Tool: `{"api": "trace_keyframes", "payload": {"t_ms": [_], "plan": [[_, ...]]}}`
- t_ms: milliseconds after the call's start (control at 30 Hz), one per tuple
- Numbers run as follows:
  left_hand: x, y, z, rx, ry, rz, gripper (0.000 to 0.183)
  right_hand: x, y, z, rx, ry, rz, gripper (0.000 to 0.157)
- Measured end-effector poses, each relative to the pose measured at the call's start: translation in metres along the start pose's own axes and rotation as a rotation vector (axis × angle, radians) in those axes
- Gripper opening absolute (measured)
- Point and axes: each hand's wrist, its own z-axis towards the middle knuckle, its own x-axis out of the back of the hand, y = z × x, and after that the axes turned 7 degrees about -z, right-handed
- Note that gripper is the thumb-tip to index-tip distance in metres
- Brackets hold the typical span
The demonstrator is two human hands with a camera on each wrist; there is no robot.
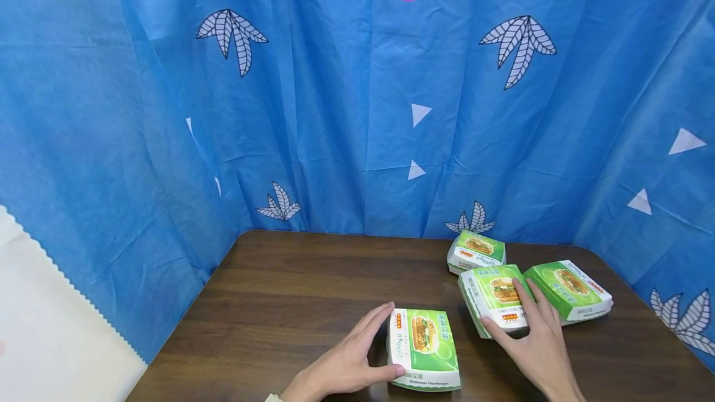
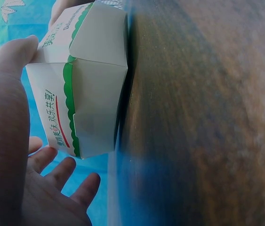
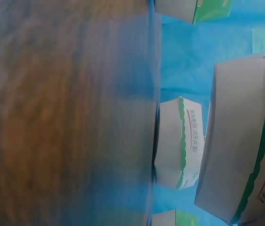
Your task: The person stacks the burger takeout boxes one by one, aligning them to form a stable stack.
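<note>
Toward the table's near edge, my left hand (image 1: pixel 347 357) spans the left side of a green-and-white hamburger box (image 1: pixel 427 346). The thumb lies at its near corner and the fingertips reach its far corner; the left wrist view shows the outer fingers spread free of the box. This box stands on or just over the table. To the right, my right hand (image 1: pixel 533 337) grips a second hamburger box (image 1: pixel 491 293), thumb on the near edge and fingers over the right side. That box is tilted and raised above the table.
Another hamburger box (image 1: pixel 477 250) stands at the back of the brown wooden table (image 1: pixel 296 284). One more box (image 1: pixel 570 290) is to the right, close beside the raised one. A blue patterned curtain (image 1: pixel 335 110) hangs behind the table and along its sides.
</note>
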Motion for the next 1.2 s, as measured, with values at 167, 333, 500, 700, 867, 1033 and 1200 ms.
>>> {"api": "trace_keyframes", "payload": {"t_ms": [167, 333, 500, 700, 867, 1033, 1200], "plan": [[0.000, 0.000, 0.000, -0.003, 0.003, 0.006, 0.097, 0.001, -0.003, 0.000, 0.020, 0.014, 0.015, 0.105], [0.001, 0.001, -0.001, -0.003, 0.007, 0.013, 0.097, 0.003, -0.006, 0.001, 0.048, 0.042, 0.042, 0.105], [0.001, 0.001, -0.001, -0.002, 0.007, 0.011, 0.096, 0.004, -0.009, 0.002, 0.084, 0.065, 0.062, 0.107], [0.001, 0.000, -0.001, -0.005, 0.005, 0.013, 0.095, 0.005, -0.012, 0.000, 0.120, 0.077, 0.079, 0.108], [0.001, 0.000, -0.001, -0.006, 0.001, 0.013, 0.096, 0.007, -0.016, -0.001, 0.117, 0.051, 0.092, 0.108], [0.001, 0.000, -0.001, -0.005, 0.001, 0.011, 0.096, 0.009, -0.021, -0.003, 0.118, 0.022, 0.100, 0.108], [0.001, 0.000, -0.001, 0.003, 0.000, 0.008, 0.096, 0.010, -0.025, -0.003, 0.130, 0.000, 0.108, 0.108]]}}
